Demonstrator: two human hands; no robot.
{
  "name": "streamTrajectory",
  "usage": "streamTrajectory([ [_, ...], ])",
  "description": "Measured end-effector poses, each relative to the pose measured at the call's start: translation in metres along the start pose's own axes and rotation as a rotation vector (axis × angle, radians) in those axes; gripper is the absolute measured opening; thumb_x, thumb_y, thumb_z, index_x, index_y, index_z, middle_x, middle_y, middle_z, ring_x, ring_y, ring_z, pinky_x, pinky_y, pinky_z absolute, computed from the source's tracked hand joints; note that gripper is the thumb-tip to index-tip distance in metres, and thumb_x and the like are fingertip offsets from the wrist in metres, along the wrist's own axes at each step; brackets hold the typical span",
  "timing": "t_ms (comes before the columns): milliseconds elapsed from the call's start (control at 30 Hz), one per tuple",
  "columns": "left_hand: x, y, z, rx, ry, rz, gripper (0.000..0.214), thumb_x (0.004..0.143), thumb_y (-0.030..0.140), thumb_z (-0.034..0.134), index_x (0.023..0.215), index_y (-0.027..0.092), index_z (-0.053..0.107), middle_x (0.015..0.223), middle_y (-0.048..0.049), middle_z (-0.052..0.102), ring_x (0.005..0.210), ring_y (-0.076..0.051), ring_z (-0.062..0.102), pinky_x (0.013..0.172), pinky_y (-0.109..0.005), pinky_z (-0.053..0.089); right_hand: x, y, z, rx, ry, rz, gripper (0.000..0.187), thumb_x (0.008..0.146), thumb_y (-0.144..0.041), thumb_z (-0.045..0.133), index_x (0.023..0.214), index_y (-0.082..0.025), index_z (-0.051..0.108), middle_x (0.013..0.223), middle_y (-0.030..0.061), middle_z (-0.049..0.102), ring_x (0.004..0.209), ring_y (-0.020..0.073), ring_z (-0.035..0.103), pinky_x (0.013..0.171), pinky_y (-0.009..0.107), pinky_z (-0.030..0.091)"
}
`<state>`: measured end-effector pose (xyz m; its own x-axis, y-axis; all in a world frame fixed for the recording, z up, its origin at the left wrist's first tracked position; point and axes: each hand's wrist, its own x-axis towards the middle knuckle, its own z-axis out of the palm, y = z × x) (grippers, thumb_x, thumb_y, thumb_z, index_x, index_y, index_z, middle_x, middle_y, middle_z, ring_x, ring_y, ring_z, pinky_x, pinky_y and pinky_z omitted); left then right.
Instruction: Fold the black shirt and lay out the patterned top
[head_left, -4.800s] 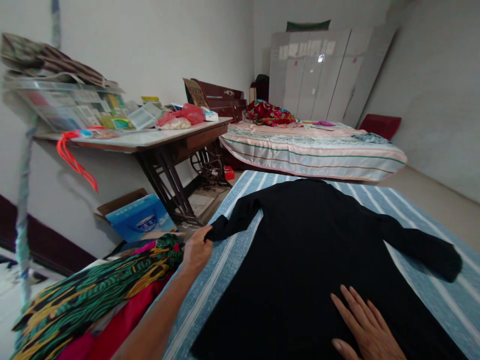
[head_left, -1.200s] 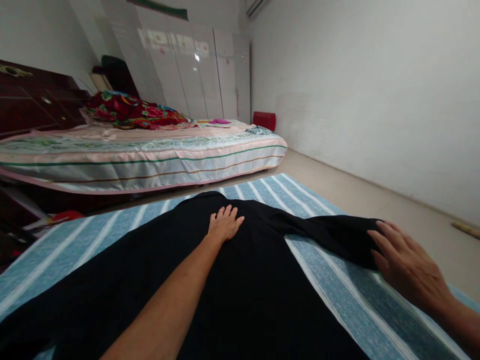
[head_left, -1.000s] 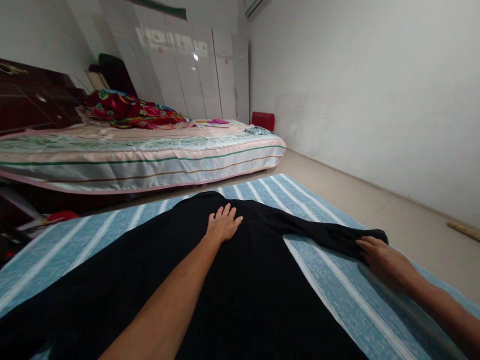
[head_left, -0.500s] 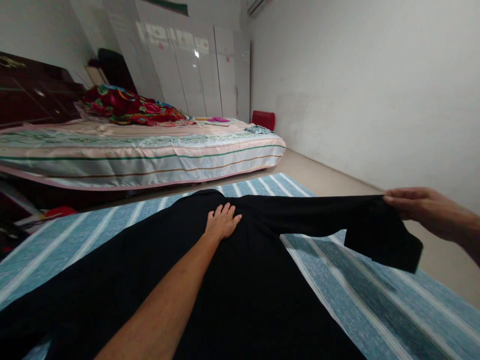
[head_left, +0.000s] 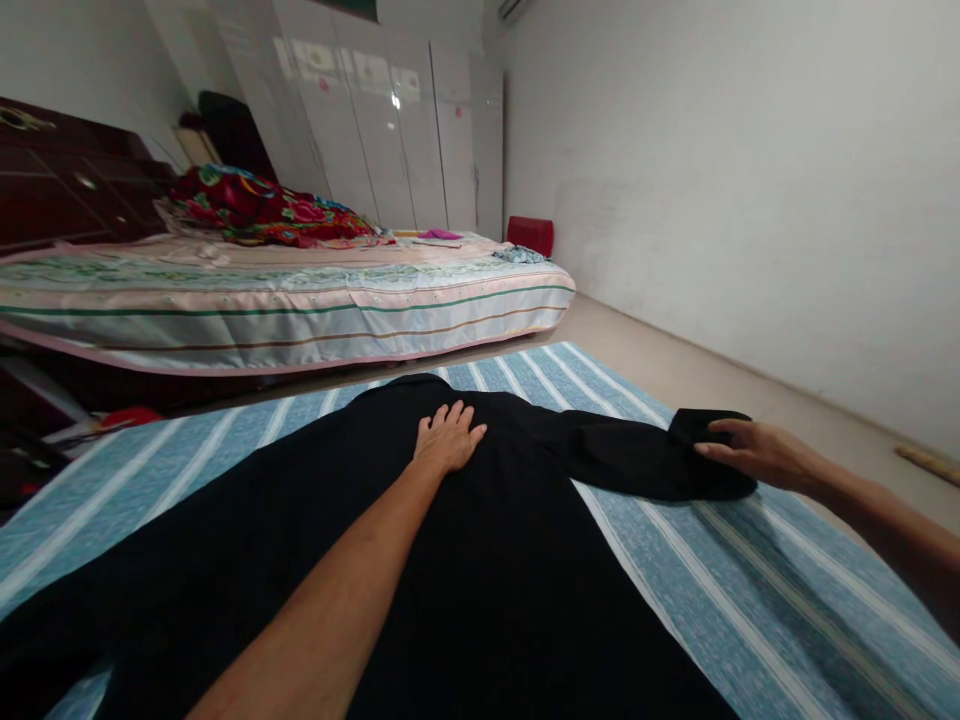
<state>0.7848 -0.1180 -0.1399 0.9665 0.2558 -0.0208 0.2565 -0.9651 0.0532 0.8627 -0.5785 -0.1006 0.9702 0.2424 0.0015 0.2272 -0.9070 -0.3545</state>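
Observation:
A black long-sleeved garment (head_left: 480,580) lies spread over a blue-and-white striped cloth (head_left: 660,560), with its neck end away from me. My left hand (head_left: 448,438) rests flat on its upper part below the neck, fingers spread. To the right, my right hand (head_left: 750,452) grips the sleeve (head_left: 630,455) near its cuff between thumb and fingers. The end of that sleeve is bent back on itself, low over the striped cloth. Toward the lower left stretches the other sleeve (head_left: 150,560), its end partly out of view.
Beyond the striped cloth stands a bed (head_left: 322,310) with a striped cover and a red floral blanket (head_left: 270,208). A white wardrobe (head_left: 375,130) stands behind it. A red case (head_left: 530,236) is near the bed's far corner. A bare wall (head_left: 735,180) runs along the right.
My right hand has moved left and down, bringing the formerly stretched, raised sleeve lower, with its end now bunched. My left hand stays in place on the garment.

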Motion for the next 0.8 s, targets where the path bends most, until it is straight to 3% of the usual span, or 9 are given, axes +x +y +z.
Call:
streamTrajectory([
  [67,-0.001,0.001,-0.001,0.000,-0.002,-0.004,0.063,0.089,0.057,0.018,0.141,0.024,0.032,0.153,-0.0033,0.023,0.138,-0.029,0.020,0.107,-0.051,0.020,0.001,0.005,0.016,-0.061,0.055,0.010,0.046,0.067,-0.050,0.064,0.102,-0.021,0.066,0.080,0.0065,0.068,0.075,0.0267,0.063,0.062,0.032,0.044],
  [167,-0.001,0.001,-0.002,-0.001,-0.005,-0.008,0.063,0.089,0.057,0.017,0.141,0.025,0.032,0.153,-0.0032,0.022,0.138,-0.029,0.020,0.107,-0.051,0.021,0.004,0.009,0.029,-0.065,0.086,0.046,0.014,0.061,-0.026,0.064,0.073,-0.021,0.068,0.067,0.0054,0.065,0.068,0.0267,0.062,0.058,0.032,0.042],
  [233,-0.001,0.001,-0.002,-0.001,-0.009,-0.008,0.063,0.089,0.057,0.018,0.141,0.024,0.032,0.153,-0.0034,0.022,0.138,-0.029,0.020,0.107,-0.051,0.020,0.004,0.009,0.027,-0.047,0.126,0.064,0.008,0.058,-0.017,0.060,0.062,-0.021,0.065,0.058,0.0044,0.060,0.064,0.0256,0.061,0.056,0.031,0.040],
  [400,0.000,0.000,0.002,-0.004,-0.016,-0.003,0.063,0.088,0.058,0.017,0.141,0.025,0.031,0.153,-0.0030,0.021,0.139,-0.028,0.018,0.108,-0.051,0.019,-0.012,0.001,-0.001,0.145,0.399,0.131,0.019,0.069,-0.025,0.055,0.084,-0.022,0.066,0.070,0.0043,0.065,0.070,0.0242,0.060,0.060,0.034,0.045],
  [467,0.000,0.000,0.003,-0.007,-0.023,-0.004,0.063,0.088,0.058,0.017,0.141,0.025,0.030,0.153,-0.0030,0.020,0.139,-0.028,0.017,0.108,-0.052,0.019,-0.021,-0.004,-0.007,0.425,0.489,0.183,0.016,0.069,-0.027,0.058,0.083,-0.024,0.064,0.071,0.0022,0.064,0.064,0.0208,0.059,0.056,0.032,0.047],
  [600,0.003,0.000,-0.001,-0.016,-0.058,-0.009,0.063,0.089,0.057,0.019,0.141,0.025,0.030,0.153,-0.0037,0.020,0.139,-0.029,0.017,0.108,-0.053,0.020,-0.034,-0.020,-0.006,1.294,0.545,0.359,0.015,0.057,-0.011,0.062,0.066,-0.022,0.058,0.059,-0.0018,0.057,0.048,0.0130,0.052,0.040,0.024,0.046],
  [700,0.003,0.002,-0.006,-0.017,-0.077,-0.008,0.060,0.088,0.055,0.025,0.138,0.024,0.034,0.152,-0.0066,0.024,0.138,-0.030,0.021,0.106,-0.052,0.024,-0.038,-0.034,-0.012,1.512,0.520,0.323,0.019,0.053,-0.006,0.059,0.064,-0.021,0.053,0.054,-0.0046,0.052,0.043,0.0091,0.047,0.039,0.020,0.045],
  [800,0.000,0.004,-0.009,-0.005,-0.049,0.009,0.053,0.090,0.051,0.028,0.133,0.023,0.039,0.149,-0.0094,0.031,0.136,-0.029,0.026,0.105,-0.050,0.026,-0.041,-0.043,-0.021,1.596,0.468,0.204,0.016,0.057,-0.011,0.059,0.068,-0.022,0.054,0.063,-0.0031,0.056,0.052,0.0106,0.053,0.048,0.023,0.051],
])
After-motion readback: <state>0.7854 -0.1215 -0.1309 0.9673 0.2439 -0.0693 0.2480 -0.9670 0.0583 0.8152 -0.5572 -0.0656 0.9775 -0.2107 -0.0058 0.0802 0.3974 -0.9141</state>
